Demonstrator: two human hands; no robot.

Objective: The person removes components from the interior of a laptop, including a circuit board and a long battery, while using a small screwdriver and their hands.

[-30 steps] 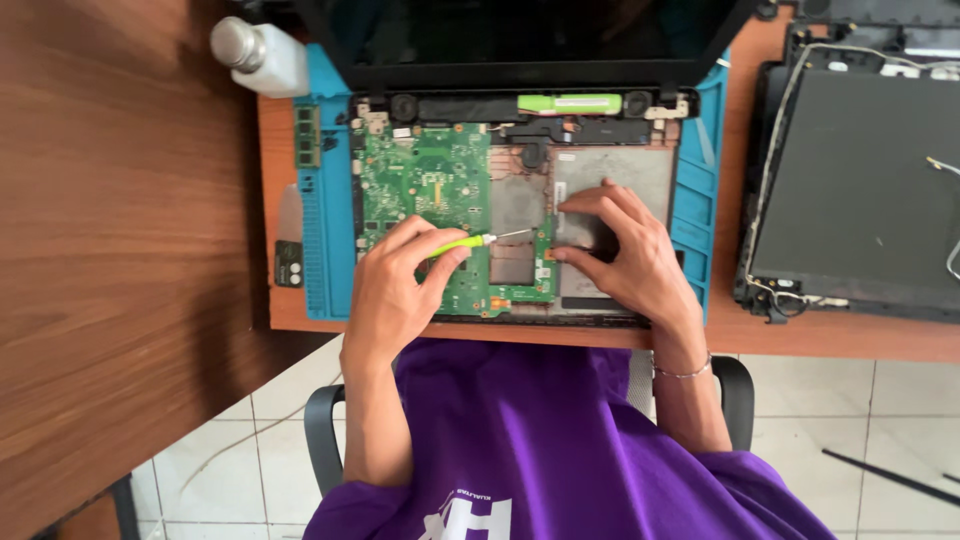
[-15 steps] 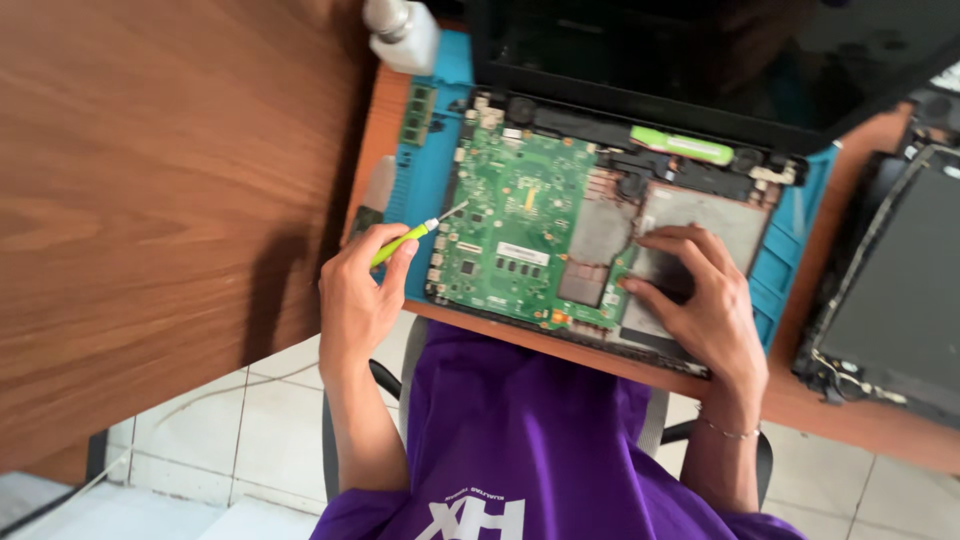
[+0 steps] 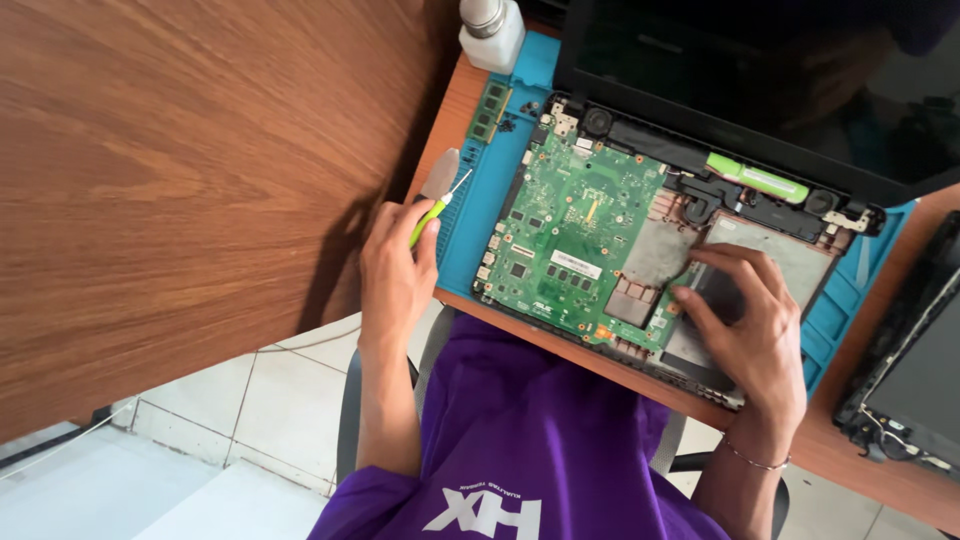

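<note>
Blue repair mat (image 3: 480, 215) covers the desk under an opened laptop (image 3: 700, 150). Left hand (image 3: 398, 262) grips a green-handled screwdriver (image 3: 436, 208), just left of the green motherboard (image 3: 570, 235). Right hand (image 3: 745, 325) presses open fingers on the grey plate (image 3: 790, 260), holding nothing.

**Colours at the laptop bench**

Green circuit board (image 3: 570, 240) with black chips and 1 white label. Blue work mat (image 3: 490, 200) under the black laptop chassis (image 3: 700, 165). Screwdriver (image 3: 432, 212): lime-green handle, silver shaft. Lime-green strip (image 3: 757, 179) near the black hinge bar. Small green memory stick (image 3: 488, 110) on the mat. White bottle (image 3: 491, 35), grey cap. Wood-grain brown desk (image 3: 180, 170). Purple shirt (image 3: 520, 440), white print. Pale grey floor tiles (image 3: 210, 400). Silver bracelet (image 3: 752, 460).
</note>
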